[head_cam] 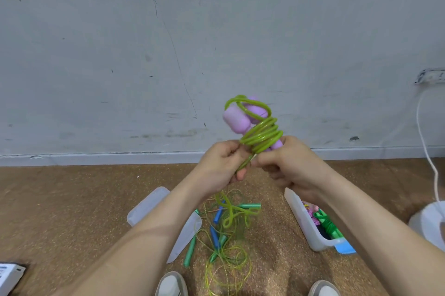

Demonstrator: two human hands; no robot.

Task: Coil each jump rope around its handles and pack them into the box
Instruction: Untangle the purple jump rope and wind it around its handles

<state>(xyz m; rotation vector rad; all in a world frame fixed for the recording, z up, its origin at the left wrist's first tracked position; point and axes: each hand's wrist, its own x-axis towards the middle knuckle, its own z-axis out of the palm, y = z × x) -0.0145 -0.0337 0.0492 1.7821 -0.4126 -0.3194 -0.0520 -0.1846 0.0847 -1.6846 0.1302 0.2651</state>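
Above the floor (72,199), green rope (261,137), purple handles (234,118)

Scuffed wall (144,55), brown speckled floor (60,199)

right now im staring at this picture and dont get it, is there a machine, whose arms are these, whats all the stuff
No machine: a camera worn on a person's head looks down at their own bare arms. The right hand grips the lower ends of two purple handles, wrapped in coils of green cord. The left hand holds the cord's loose tail, which hangs toward the floor. Down there lie uncoiled ropes with blue and green handles, a pale lid on the left, and a white box on the right holding packed ropes.
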